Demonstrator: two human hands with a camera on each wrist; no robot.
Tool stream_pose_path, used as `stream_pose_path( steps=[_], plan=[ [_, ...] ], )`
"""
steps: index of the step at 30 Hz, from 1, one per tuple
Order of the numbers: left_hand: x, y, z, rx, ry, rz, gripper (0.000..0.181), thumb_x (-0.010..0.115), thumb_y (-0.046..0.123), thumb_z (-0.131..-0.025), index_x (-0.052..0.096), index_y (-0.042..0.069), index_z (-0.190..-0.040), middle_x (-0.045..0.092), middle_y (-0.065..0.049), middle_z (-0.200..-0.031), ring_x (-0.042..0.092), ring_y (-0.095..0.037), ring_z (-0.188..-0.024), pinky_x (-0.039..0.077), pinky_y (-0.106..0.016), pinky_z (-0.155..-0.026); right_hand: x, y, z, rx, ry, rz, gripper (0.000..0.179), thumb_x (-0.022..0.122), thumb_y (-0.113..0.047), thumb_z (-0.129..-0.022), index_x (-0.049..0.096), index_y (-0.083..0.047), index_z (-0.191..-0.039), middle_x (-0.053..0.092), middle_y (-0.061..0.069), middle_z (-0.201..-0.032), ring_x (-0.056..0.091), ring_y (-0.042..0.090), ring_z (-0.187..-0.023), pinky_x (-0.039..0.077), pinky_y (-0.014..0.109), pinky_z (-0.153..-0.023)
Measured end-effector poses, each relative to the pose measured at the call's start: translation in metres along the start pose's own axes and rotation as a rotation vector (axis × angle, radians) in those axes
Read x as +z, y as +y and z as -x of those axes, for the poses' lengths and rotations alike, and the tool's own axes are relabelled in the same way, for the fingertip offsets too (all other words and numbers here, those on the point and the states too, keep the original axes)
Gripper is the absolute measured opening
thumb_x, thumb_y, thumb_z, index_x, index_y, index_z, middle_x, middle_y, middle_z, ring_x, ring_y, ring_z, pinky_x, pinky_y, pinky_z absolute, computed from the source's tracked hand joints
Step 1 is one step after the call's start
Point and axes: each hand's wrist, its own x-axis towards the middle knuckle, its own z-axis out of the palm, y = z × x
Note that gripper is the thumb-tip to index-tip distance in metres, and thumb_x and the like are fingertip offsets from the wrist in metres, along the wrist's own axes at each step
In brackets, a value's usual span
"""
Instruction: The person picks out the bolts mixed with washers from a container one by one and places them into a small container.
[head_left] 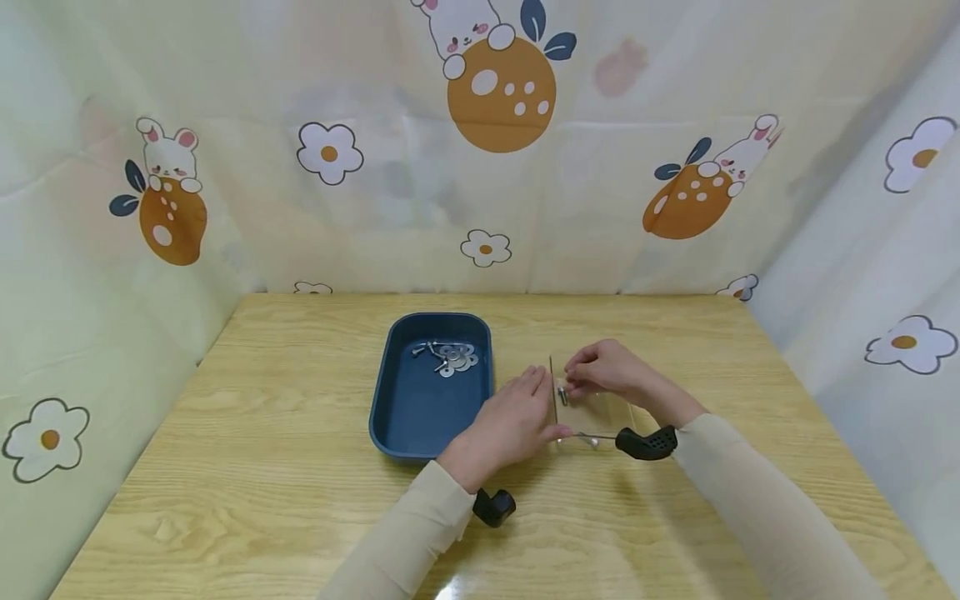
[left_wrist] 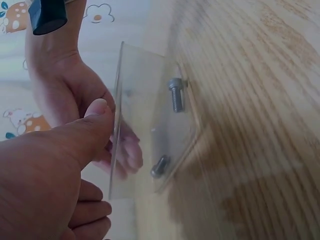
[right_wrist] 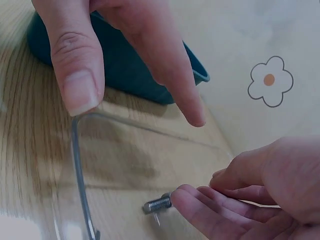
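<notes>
A clear plastic plate [head_left: 555,392] stands on edge on the table. My left hand [head_left: 513,417] steadies it, fingers extended along its left side and the thumb tip at its near corner. Beyond the plate, my right hand [head_left: 611,371] has its fingertips bent close to a metal bolt [right_wrist: 159,204], overlapping its head in the right wrist view. I cannot tell whether they pinch it. Through the plate, the left wrist view shows this bolt [left_wrist: 160,166] low down, threads slanting up, and a second bolt [left_wrist: 176,95] nearer the table.
Left of the hands sits a dark blue tray [head_left: 378,392] with several washers [head_left: 457,360] and bolts [head_left: 429,346] inside. Black wrist-camera mounts [head_left: 645,443] hang by the forearms. A patterned cloth [head_left: 375,208] rises behind the wooden table [head_left: 262,433].
</notes>
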Motion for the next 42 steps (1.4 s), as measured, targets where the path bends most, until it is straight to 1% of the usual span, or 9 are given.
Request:
stream_pose_path(
  steps=[5, 11, 19, 23, 27, 32, 34, 38, 42],
  plan=[
    [-0.007, -0.004, 0.003, -0.009, 0.021, 0.044, 0.084, 0.053, 0.056, -0.097, 0.027, 0.003, -0.156, 0.027, -0.013, -0.163, 0.023, -0.023, -0.153, 0.029, -0.037, -0.122, 0.000, -0.008, 0.001, -0.024, 0.015, -0.032, 0.033, 0.050, -0.003, -0.101, 0.052, 0.020, -0.125, 0.068, 0.027, -0.107, 0.073, 0.017, -0.086, 0.060, 0.036, -0.084],
    [-0.012, -0.013, 0.011, -0.009, 0.058, 0.039, 0.084, 0.055, 0.056, -0.096, 0.030, 0.001, -0.155, 0.030, -0.014, -0.162, 0.025, -0.024, -0.152, 0.029, -0.037, -0.122, 0.006, -0.015, -0.001, -0.063, 0.012, -0.054, 0.033, 0.049, -0.005, -0.101, 0.054, 0.019, -0.124, 0.068, 0.024, -0.103, 0.073, 0.017, -0.085, 0.061, 0.032, -0.082],
    [-0.016, -0.026, 0.024, -0.036, 0.059, 0.091, 0.083, 0.055, 0.054, -0.097, 0.029, 0.001, -0.155, 0.028, -0.015, -0.162, 0.024, -0.025, -0.152, 0.027, -0.039, -0.123, 0.010, -0.017, -0.002, -0.044, 0.049, -0.047, 0.032, 0.048, -0.007, -0.102, 0.056, 0.016, -0.124, 0.068, 0.022, -0.104, 0.072, 0.020, -0.088, 0.058, 0.042, -0.090],
    [-0.021, -0.032, 0.028, -0.053, 0.061, 0.106, 0.083, 0.054, 0.054, -0.097, 0.027, 0.002, -0.156, 0.027, -0.014, -0.163, 0.023, -0.025, -0.153, 0.027, -0.040, -0.123, 0.007, -0.022, -0.003, -0.055, 0.061, -0.049, 0.033, 0.048, -0.008, -0.102, 0.056, 0.017, -0.123, 0.067, 0.023, -0.105, 0.071, 0.019, -0.088, 0.058, 0.043, -0.092],
    [-0.025, -0.042, 0.035, -0.069, 0.066, 0.130, 0.084, 0.054, 0.055, -0.097, 0.025, 0.003, -0.157, 0.024, -0.013, -0.164, 0.019, -0.025, -0.154, 0.026, -0.041, -0.123, 0.006, -0.029, -0.004, -0.064, 0.054, -0.060, 0.032, 0.049, -0.008, -0.103, 0.055, 0.016, -0.122, 0.066, 0.024, -0.108, 0.071, 0.018, -0.089, 0.058, 0.042, -0.092],
    [-0.030, -0.055, 0.044, -0.087, 0.089, 0.132, 0.084, 0.053, 0.055, -0.097, 0.024, 0.003, -0.157, 0.022, -0.013, -0.165, 0.019, -0.026, -0.154, 0.026, -0.043, -0.123, 0.009, -0.037, -0.006, -0.074, 0.050, -0.102, 0.030, 0.049, -0.008, -0.103, 0.056, 0.015, -0.122, 0.067, 0.017, -0.102, 0.072, 0.021, -0.090, 0.058, 0.041, -0.092],
    [-0.033, -0.060, 0.048, -0.105, 0.093, 0.138, 0.084, 0.053, 0.054, -0.097, 0.024, 0.003, -0.157, 0.022, -0.013, -0.165, 0.018, -0.026, -0.154, 0.025, -0.044, -0.123, 0.012, -0.041, -0.007, -0.079, 0.037, -0.118, 0.031, 0.049, -0.008, -0.103, 0.055, 0.015, -0.123, 0.067, 0.014, -0.101, 0.073, 0.020, -0.090, 0.057, 0.041, -0.092],
    [-0.036, -0.071, 0.056, -0.129, 0.098, 0.148, 0.084, 0.052, 0.055, -0.097, 0.025, 0.003, -0.157, 0.022, -0.013, -0.165, 0.018, -0.026, -0.154, 0.024, -0.044, -0.124, 0.020, -0.048, -0.011, -0.088, 0.018, -0.127, 0.032, 0.049, -0.008, -0.103, 0.056, 0.015, -0.123, 0.066, 0.017, -0.104, 0.073, 0.018, -0.087, 0.057, 0.042, -0.093],
    [-0.037, -0.081, 0.065, -0.160, 0.102, 0.160, 0.086, 0.052, 0.057, -0.097, 0.024, 0.002, -0.157, 0.021, -0.014, -0.165, 0.018, -0.027, -0.154, 0.023, -0.044, -0.124, 0.031, -0.058, -0.016, -0.105, 0.014, -0.115, 0.030, 0.050, -0.008, -0.102, 0.058, 0.014, -0.121, 0.067, 0.019, -0.105, 0.073, 0.021, -0.088, 0.058, 0.043, -0.092]
  ],
)
